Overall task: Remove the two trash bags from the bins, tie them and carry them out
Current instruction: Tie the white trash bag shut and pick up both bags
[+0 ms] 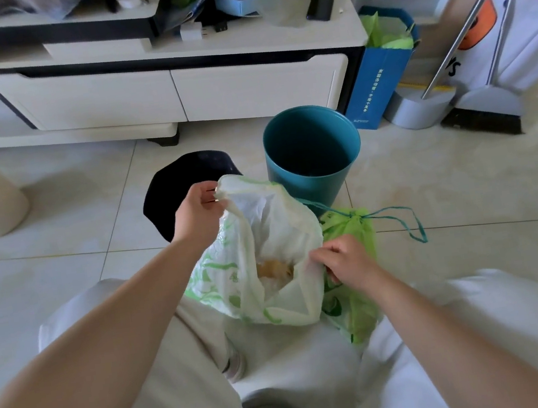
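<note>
Pale glossy floor (57, 233) tiles with thin grout lines, in soft daylight. At 12 o'clock stands a low white cabinet (175, 89) with black trim and two drawers, a phone (320, 7) on its cluttered top. At 2 o'clock a blue paper bag (378, 84), a dustpan (420, 110) and a broom (492, 103) stand upright.

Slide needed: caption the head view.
Left hand and right hand hold the white bag open, beside green bag and teal bin.
</note>
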